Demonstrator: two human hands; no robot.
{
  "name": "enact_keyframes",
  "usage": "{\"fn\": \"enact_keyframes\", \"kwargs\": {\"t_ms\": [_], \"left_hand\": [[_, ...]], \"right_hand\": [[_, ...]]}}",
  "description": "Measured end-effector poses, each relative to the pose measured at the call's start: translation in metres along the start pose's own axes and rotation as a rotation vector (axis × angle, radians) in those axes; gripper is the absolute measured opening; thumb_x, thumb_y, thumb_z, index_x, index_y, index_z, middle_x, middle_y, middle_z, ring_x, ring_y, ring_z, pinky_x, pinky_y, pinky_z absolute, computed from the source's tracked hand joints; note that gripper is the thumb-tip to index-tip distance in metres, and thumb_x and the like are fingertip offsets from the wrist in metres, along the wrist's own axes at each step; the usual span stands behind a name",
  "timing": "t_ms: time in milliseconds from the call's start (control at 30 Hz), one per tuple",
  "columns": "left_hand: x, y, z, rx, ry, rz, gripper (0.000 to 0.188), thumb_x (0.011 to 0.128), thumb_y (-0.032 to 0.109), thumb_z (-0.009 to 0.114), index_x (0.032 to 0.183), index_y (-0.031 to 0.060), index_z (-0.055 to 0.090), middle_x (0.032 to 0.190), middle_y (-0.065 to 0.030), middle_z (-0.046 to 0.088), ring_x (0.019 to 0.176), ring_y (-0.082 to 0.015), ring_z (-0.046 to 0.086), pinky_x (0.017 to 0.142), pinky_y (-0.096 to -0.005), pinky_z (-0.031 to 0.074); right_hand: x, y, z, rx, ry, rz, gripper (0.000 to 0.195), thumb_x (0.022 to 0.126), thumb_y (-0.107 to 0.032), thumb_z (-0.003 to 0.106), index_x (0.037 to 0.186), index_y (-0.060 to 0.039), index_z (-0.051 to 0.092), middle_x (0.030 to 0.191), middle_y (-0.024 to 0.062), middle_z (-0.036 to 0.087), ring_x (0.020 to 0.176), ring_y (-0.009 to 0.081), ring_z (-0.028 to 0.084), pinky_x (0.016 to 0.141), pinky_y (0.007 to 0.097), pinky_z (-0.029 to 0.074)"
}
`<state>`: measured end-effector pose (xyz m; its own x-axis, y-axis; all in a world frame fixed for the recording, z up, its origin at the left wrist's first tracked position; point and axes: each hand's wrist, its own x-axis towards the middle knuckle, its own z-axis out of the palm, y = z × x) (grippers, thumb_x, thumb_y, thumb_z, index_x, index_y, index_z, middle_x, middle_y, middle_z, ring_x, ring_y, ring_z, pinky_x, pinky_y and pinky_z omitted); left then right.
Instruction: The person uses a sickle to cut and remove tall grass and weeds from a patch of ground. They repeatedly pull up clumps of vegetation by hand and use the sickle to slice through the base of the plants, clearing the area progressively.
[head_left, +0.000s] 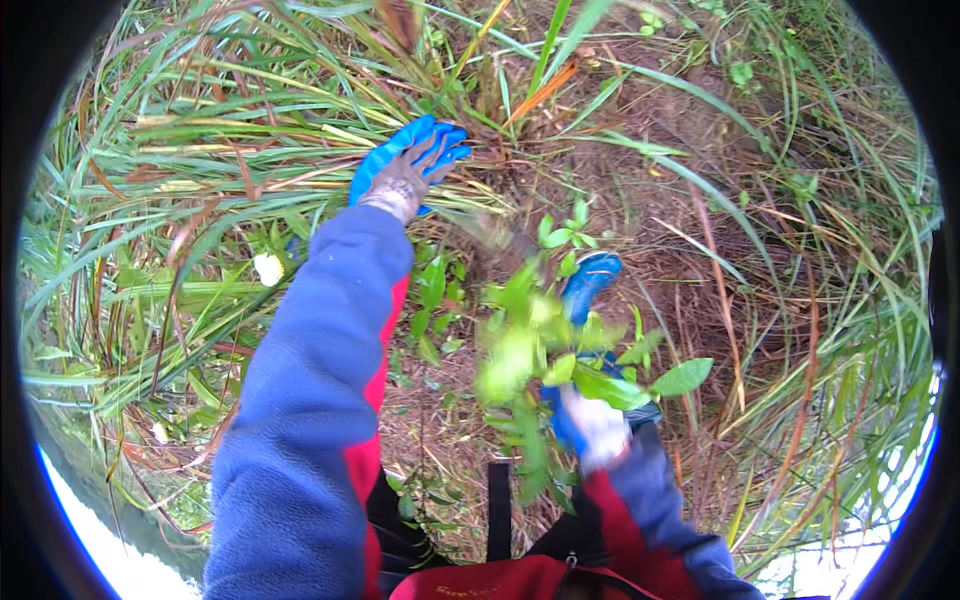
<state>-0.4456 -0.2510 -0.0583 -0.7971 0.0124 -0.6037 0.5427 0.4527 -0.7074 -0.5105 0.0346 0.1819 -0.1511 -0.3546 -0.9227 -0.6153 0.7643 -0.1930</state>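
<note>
My left hand (409, 165), in a blue and grey work glove, lies on a bundle of long grass blades (300, 161) flattened to the left, its fingers pointing to the grass base. The fingers are slightly spread; whether any blades are gripped under the palm is hidden. My right hand (592, 420), gloved in blue and white and blurred, is low at right of centre. Leafy green stems (525, 352) cover its fingers, so its grip cannot be told. A blue shoe (592, 277) shows just beyond those leaves.
Bare brown soil with dry litter (622, 180) lies ahead. Long arching grass (847, 247) stands on the right. A white flower (268, 268) is left of my left forearm. Small leafy plants (435, 292) grow between my arms. A dark strap (499, 510) hangs near my red jacket.
</note>
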Motion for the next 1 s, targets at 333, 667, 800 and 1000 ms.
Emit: {"fn": "enact_keyframes", "kwargs": {"t_ms": [333,667,800,1000], "left_hand": [[0.016,-0.075,-0.061,-1.395,0.288,-0.001,0.043,0.088,0.024,0.028,0.131,0.0173,0.028,0.133,-0.0026,0.030,0.121,-0.0180,0.030,0.100,-0.0389,0.020],[0.065,-0.081,-0.061,-1.202,-0.087,0.090,0.039,0.087,0.022,0.035,0.125,0.0129,0.036,0.122,-0.0052,0.042,0.111,-0.0183,0.041,0.091,-0.0401,0.031],[0.082,-0.071,-0.042,-1.037,-0.224,0.143,0.038,0.087,0.021,0.037,0.123,0.0112,0.039,0.118,-0.0063,0.047,0.107,-0.0184,0.046,0.087,-0.0406,0.036],[0.067,-0.058,-0.025,-1.099,-0.236,0.026,0.034,0.085,0.017,0.042,0.118,0.0088,0.045,0.103,-0.0058,0.056,0.092,-0.0185,0.055,0.072,-0.0406,0.043]], "right_hand": [[0.051,0.026,-0.037,1.234,0.072,0.254,0.025,0.088,-0.025,0.046,0.107,-0.0096,0.049,0.070,-0.0012,0.051,0.057,0.0090,0.048,0.049,0.0242,0.039],[0.183,0.038,-0.052,0.406,0.016,0.227,0.030,0.081,-0.028,0.048,0.095,-0.0029,0.056,0.080,0.0201,0.060,0.077,0.0360,0.058,0.068,0.0400,0.046],[0.203,0.032,-0.075,0.188,-0.056,0.200,0.028,0.081,-0.028,0.048,0.091,-0.0024,0.057,0.074,0.0189,0.060,0.070,0.0340,0.059,0.062,0.0384,0.047],[0.173,0.009,-0.027,0.599,0.088,0.212,0.025,0.083,-0.026,0.048,0.083,-0.0012,0.053,0.065,0.0149,0.057,0.054,0.0261,0.058,0.049,0.0376,0.046]]}}
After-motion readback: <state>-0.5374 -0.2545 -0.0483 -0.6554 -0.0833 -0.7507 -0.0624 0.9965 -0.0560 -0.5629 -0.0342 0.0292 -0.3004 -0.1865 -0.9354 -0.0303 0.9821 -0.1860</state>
